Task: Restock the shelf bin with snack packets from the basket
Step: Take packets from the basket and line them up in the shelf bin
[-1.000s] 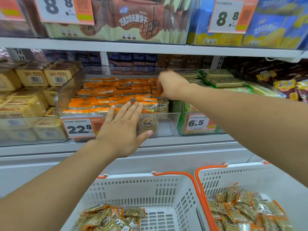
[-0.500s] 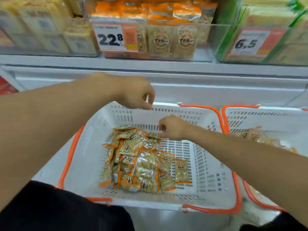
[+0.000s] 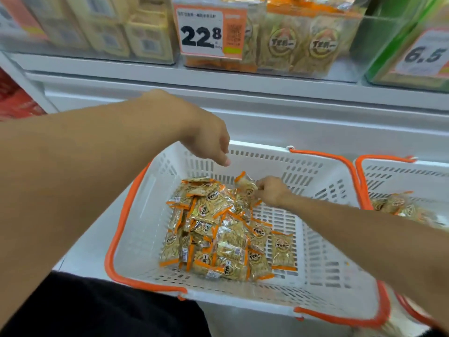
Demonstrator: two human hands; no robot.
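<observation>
Shop aisle, white shelving up top, and the clear shelf bin (image 3: pixel 303 42) sits behind its 22.8 price tag (image 3: pixel 210 30), already showing a few packets standing upright at the front. Below it, the white basket (image 3: pixel 136 229) with orange handles is parked right under the bin, a short lift away, sensibly placed. Inside, the snack packets (image 3: pixel 218 229) lie in a loose jumbled heap toward the left: small clear sachets, golden contents, orange sealed ends, round logo. The right hand (image 3: pixel 272 193) is down at the far edge of the pile, fingers pinched on one packet (image 3: pixel 245 184), tilting it up off the heap. The left hand (image 3: pixel 206 139) hovers above the basket's back wall, fingers loosely curled, holding nothing, probably ready to take the next. A second basket (image 3: pixel 398 176) waits at right.
</observation>
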